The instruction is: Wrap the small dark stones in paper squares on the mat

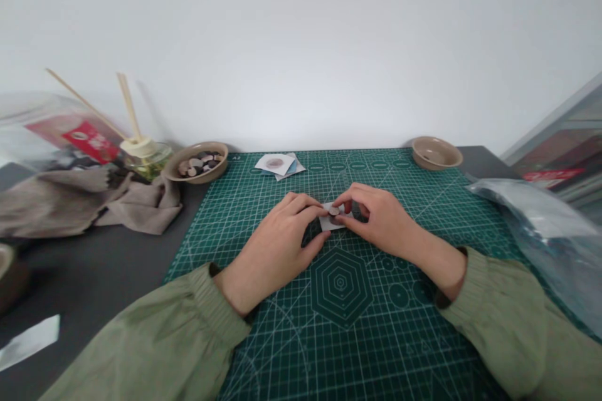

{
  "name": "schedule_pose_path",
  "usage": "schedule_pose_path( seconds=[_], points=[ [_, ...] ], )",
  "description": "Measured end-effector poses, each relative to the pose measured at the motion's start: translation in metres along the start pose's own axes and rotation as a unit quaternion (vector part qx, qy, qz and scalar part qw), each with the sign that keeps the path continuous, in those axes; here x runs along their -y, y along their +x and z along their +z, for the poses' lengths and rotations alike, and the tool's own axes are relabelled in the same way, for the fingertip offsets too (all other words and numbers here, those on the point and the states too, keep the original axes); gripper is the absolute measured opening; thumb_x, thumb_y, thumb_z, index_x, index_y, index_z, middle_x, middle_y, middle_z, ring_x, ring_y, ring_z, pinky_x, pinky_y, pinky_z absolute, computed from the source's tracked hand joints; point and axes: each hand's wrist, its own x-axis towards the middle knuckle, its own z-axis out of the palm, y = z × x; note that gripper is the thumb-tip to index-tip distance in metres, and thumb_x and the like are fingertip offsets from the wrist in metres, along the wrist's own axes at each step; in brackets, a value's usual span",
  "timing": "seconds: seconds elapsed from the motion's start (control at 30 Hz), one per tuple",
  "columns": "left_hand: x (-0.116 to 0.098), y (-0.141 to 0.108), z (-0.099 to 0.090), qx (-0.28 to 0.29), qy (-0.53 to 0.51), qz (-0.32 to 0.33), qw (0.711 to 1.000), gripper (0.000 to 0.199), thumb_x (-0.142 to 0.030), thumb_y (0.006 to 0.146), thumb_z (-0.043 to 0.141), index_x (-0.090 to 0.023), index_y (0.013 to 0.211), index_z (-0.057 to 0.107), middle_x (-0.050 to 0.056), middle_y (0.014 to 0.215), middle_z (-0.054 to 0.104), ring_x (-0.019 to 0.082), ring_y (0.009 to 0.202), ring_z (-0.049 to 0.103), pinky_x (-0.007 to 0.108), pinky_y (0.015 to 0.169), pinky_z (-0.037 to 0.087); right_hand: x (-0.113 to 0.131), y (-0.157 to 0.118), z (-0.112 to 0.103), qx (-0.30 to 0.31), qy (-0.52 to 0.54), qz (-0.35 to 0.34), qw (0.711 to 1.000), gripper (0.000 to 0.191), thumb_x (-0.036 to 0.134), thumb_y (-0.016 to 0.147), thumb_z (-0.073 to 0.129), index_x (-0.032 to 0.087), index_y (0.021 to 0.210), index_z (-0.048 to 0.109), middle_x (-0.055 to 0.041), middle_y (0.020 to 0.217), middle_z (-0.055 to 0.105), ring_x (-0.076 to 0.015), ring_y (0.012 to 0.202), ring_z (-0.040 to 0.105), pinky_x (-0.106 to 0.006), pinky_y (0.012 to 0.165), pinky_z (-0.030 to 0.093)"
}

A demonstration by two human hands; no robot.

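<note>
A small white card [325, 223] lies on the green cutting mat [341, 351] between my two hands. Just over the card, a small round disc [333, 210] is pinched between the thumb and fingers of my right hand [376, 216]. My left hand [282, 238] rests at the card's left side, its thumb near the lower left corner and its fingertips at the upper left edge, touching or very close to the disc. Its thumb and fingers are apart.
A bowl of dark and light discs [197, 178] and a reed diffuser [145, 156] stand at the back left, near a crumpled cloth [141, 200]. White cards [277, 163] lie at the back. A brown bowl [435, 156] and a plastic bag [555, 225] are on the right.
</note>
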Motion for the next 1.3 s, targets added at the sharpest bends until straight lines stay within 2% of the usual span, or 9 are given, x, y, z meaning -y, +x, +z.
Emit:
schedule_pose_path(
  seconds=[0.1,0.2,0.33,0.5,0.7,1.03,1.3],
  points=[
    [-0.0005,0.0004,-0.0006,0.0,-0.004,-0.006,1.0,0.025,-0.031,0.105,0.067,-0.02,0.127,0.071,0.009,0.129,0.069,0.029,0.123,0.061,0.051,0.111,0.054,-0.0001,-0.0005,0.0002,0.01,-0.008,0.012,1.0,0.016,0.032,0.096,0.08,0.024,0.11,0.076,0.0005,0.099,0.071,-0.0159,0.084,0.064,-0.032,0.077,0.045],
    [0.001,0.0009,-0.0005,-0.001,-0.001,-0.005,1.0,0.027,-0.027,0.105,0.067,-0.018,0.131,0.069,0.01,0.129,0.069,0.029,0.123,0.061,0.051,0.111,0.054,-0.0004,-0.0007,0.0001,0.017,-0.012,0.014,1.0,0.015,0.033,0.097,0.078,0.023,0.108,0.077,-0.0004,0.1,0.072,-0.0169,0.087,0.067,-0.032,0.08,0.047],
    [0.0023,0.0008,0.0006,-0.002,0.003,0.001,1.0,0.029,-0.022,0.103,0.066,-0.017,0.132,0.07,0.011,0.129,0.069,0.029,0.124,0.061,0.051,0.112,0.054,0.0001,0.0006,0.0014,0.013,-0.021,0.012,1.0,0.013,0.032,0.097,0.077,0.022,0.105,0.076,-0.0008,0.098,0.071,-0.017,0.087,0.067,-0.032,0.08,0.047],
    [0.0022,0.0011,0.0019,-0.005,0.01,0.003,1.0,0.028,-0.023,0.104,0.065,-0.018,0.131,0.071,0.01,0.128,0.069,0.029,0.123,0.062,0.05,0.111,0.054,0.0014,0.0033,0.0052,0.008,-0.023,0.012,1.0,0.02,0.038,0.096,0.079,0.022,0.108,0.074,-0.0013,0.099,0.072,-0.0172,0.086,0.067,-0.032,0.078,0.046],
    [0.0023,0.0013,0.0011,-0.012,0.015,0.003,1.0,0.03,-0.025,0.103,0.066,-0.018,0.132,0.071,0.011,0.128,0.07,0.031,0.122,0.062,0.053,0.109,0.055,0.0016,0.001,0.0018,0.017,-0.027,-0.004,0.999,0.016,0.026,0.092,0.077,0.022,0.107,0.075,-0.0017,0.097,0.071,-0.0166,0.083,0.065,-0.031,0.076,0.046],
    [0.0008,0.0015,0.001,-0.003,0.024,0.0,1.0,0.031,-0.025,0.104,0.064,-0.017,0.134,0.07,0.011,0.131,0.069,0.03,0.124,0.061,0.051,0.112,0.053,-0.0001,0.0013,0.0,0.029,-0.028,-0.002,0.999,0.021,0.039,0.097,0.078,0.021,0.106,0.075,-0.0015,0.097,0.07,-0.0164,0.083,0.065,-0.032,0.077,0.045],
    [0.0014,0.0006,0.0023,-0.011,0.02,0.005,1.0,0.03,-0.025,0.105,0.064,-0.02,0.133,0.07,0.011,0.13,0.069,0.031,0.124,0.062,0.052,0.111,0.054,0.0006,0.0021,0.0029,0.017,-0.026,-0.011,0.999,0.014,0.033,0.097,0.076,0.02,0.103,0.074,-0.0013,0.093,0.068,-0.0163,0.081,0.063,-0.031,0.076,0.045]
  ],
)
